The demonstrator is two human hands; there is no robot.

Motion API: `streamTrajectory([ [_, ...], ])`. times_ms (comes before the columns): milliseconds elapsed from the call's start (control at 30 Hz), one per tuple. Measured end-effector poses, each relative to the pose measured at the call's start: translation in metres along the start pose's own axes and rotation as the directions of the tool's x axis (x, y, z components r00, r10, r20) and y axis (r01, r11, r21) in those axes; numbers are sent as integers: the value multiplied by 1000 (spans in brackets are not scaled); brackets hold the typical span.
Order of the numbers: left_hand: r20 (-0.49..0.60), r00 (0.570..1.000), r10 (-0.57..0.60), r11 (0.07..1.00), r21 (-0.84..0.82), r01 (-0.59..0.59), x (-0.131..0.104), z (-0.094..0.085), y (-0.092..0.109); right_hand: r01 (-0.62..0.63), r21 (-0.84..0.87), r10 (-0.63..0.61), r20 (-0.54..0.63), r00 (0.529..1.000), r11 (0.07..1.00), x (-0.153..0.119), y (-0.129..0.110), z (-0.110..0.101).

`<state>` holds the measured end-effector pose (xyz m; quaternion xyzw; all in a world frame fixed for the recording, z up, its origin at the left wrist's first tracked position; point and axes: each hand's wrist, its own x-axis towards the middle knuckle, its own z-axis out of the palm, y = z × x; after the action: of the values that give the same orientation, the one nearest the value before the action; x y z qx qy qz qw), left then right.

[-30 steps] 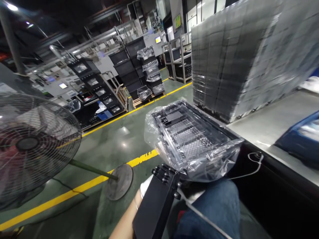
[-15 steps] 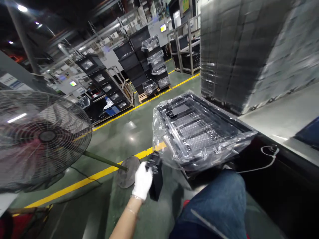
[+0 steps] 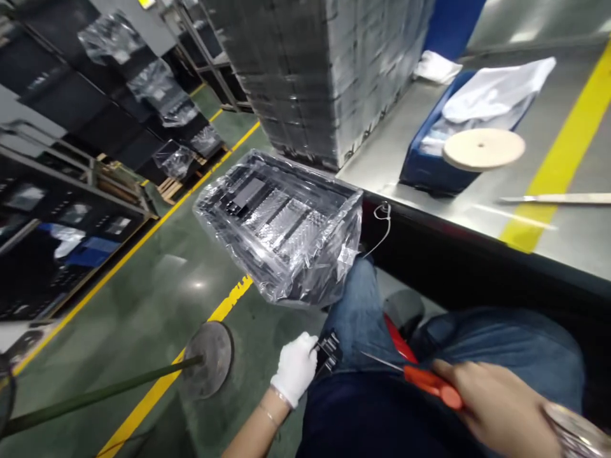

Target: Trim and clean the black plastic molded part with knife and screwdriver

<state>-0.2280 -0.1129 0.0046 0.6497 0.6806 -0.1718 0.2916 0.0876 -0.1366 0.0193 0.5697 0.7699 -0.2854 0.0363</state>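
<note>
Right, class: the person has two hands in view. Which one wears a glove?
The left hand wears a white glove and grips a black part beside the knee. The right hand is bare and holds a red-handled tool.

Open green floor lies left of the knees; a plastic-wrapped tray and dark bench edge block ahead.

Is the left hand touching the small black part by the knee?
Touching: the head view shows the gloved left hand with its fingers closed around the black part.
</note>
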Motion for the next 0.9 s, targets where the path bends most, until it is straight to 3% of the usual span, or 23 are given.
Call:
streamTrajectory([
  [200,30,1000,-7,999,32,6,-6,4,-6,46,-55,-41,99,994,997,36,-24,-6],
  [500,34,999,6,1000,10,-6,-3,7,-3,55,-58,-46,147,988,997,51,-27,-3],
  [800,41,999,-33,996,-80,36,-3,7,2,64,-3,-62,162,985,998,37,-13,-12],
  [900,35,997,-66,986,-149,71,-3,7,4,98,80,-105,82,991,992,21,0,-3],
])
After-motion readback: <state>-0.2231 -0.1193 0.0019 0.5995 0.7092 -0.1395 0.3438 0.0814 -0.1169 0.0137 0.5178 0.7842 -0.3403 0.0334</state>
